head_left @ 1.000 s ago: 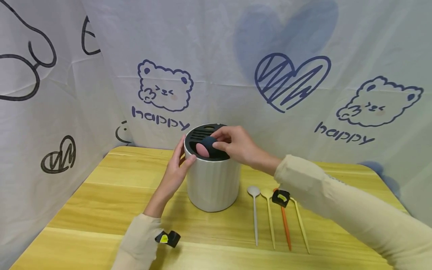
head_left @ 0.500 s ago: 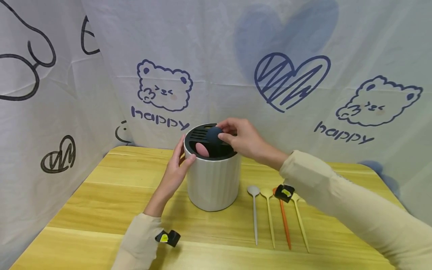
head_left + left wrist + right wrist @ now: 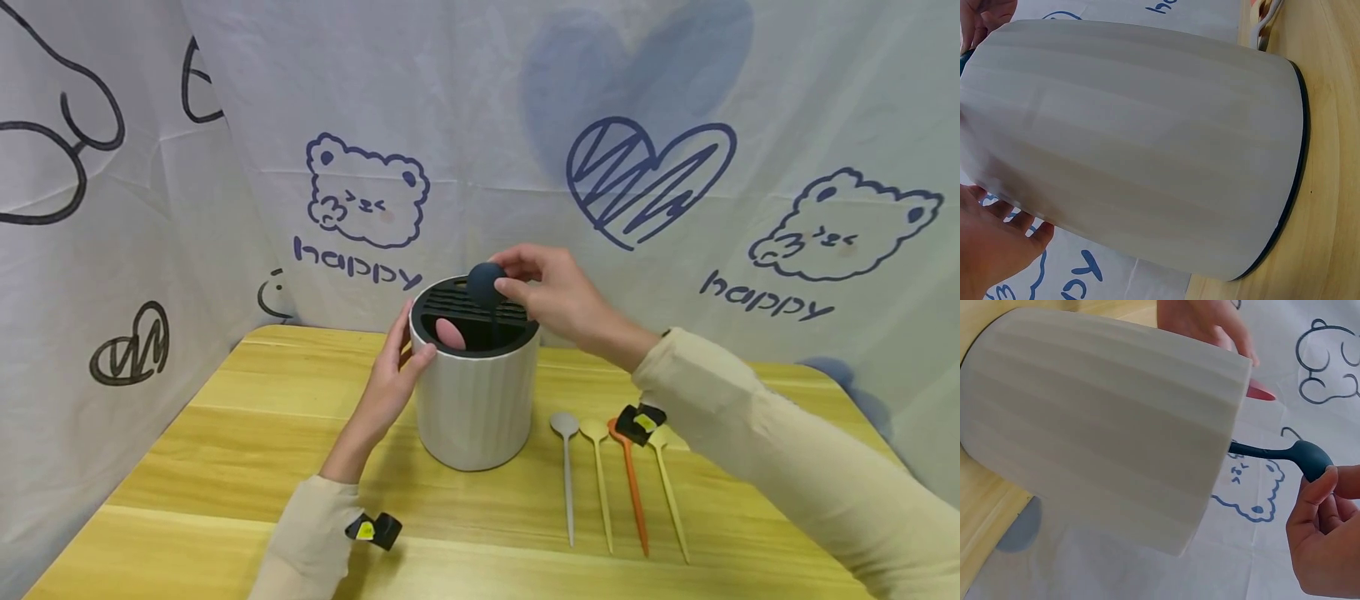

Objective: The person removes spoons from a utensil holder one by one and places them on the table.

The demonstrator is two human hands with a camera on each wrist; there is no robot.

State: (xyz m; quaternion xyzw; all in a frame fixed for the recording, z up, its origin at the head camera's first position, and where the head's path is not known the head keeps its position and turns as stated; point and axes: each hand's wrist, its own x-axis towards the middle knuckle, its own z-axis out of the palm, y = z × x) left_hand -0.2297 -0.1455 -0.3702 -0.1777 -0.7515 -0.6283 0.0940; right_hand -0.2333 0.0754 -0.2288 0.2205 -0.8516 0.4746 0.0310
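Note:
A white ribbed utensil holder [image 3: 472, 408] with a black slotted top stands upright on the table. My left hand [image 3: 390, 375] grips its left side near the rim, thumb in front and fingers round behind. The thumb and fingers of my right hand [image 3: 558, 296] pinch the bowl of a dark blue spoon [image 3: 486, 285] over the holder. In the right wrist view, the spoon's thin handle [image 3: 1260, 452] runs down past the rim, its lower end hidden inside. A pink spoon head [image 3: 450, 333] pokes out of the front opening, close to my left thumb.
Right of the holder lie several long-handled spoons in a row on the wooden table [image 3: 225, 467]: a grey one [image 3: 566, 467], an orange one [image 3: 633, 492] and yellow ones [image 3: 600, 467]. A white printed cloth [image 3: 487, 125] hangs behind the table.
My right hand has lifted the dark blue spoon upward and slightly right, so more of its handle shows above the front opening. My left hand has stayed on the holder.

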